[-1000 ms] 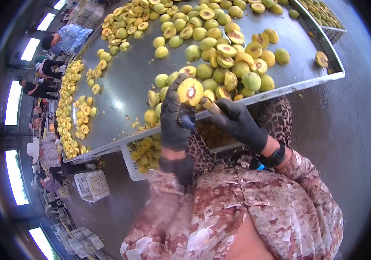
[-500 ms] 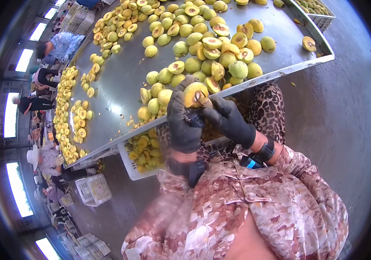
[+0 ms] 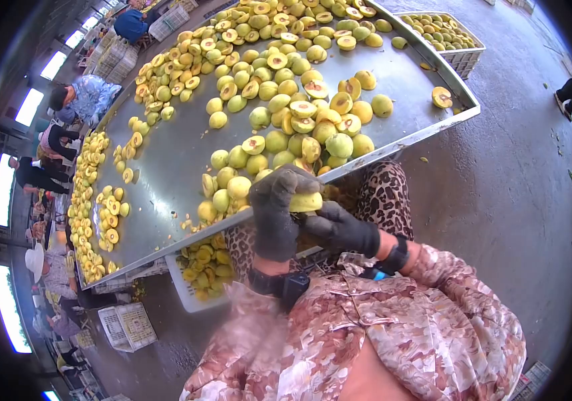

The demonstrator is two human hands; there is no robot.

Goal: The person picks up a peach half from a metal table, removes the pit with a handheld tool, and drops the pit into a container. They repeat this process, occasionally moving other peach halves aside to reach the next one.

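In my gloved left hand point(image 3: 276, 210) is a halved yellow-green fruit point(image 3: 306, 202), apricot- or plum-like, its pale side turned toward me. My gloved right hand point(image 3: 345, 228) is closed just below and right of the fruit, fingers against its underside. The small hooked tool seen in that hand half a second ago is now hidden behind the fruit and fingers. Both hands are above my lap, at the near edge of a metal table point(image 3: 166, 157). Beyond them lies a heap of whole and halved fruit point(image 3: 293, 130), some halves with brown stones.
A white crate point(image 3: 196, 304) of fruit pieces stands under the table's near edge. Another full crate point(image 3: 463, 61) is beyond the far right corner. A pale crate point(image 3: 127, 327) sits on the floor at left. Several people work along the left; a person's leg point(image 3: 568, 99) shows far right.
The fruit has turned from showing its cut face and stone to showing its side. The hooked tool has gone out of sight. My view has shifted, showing more of the right floor.
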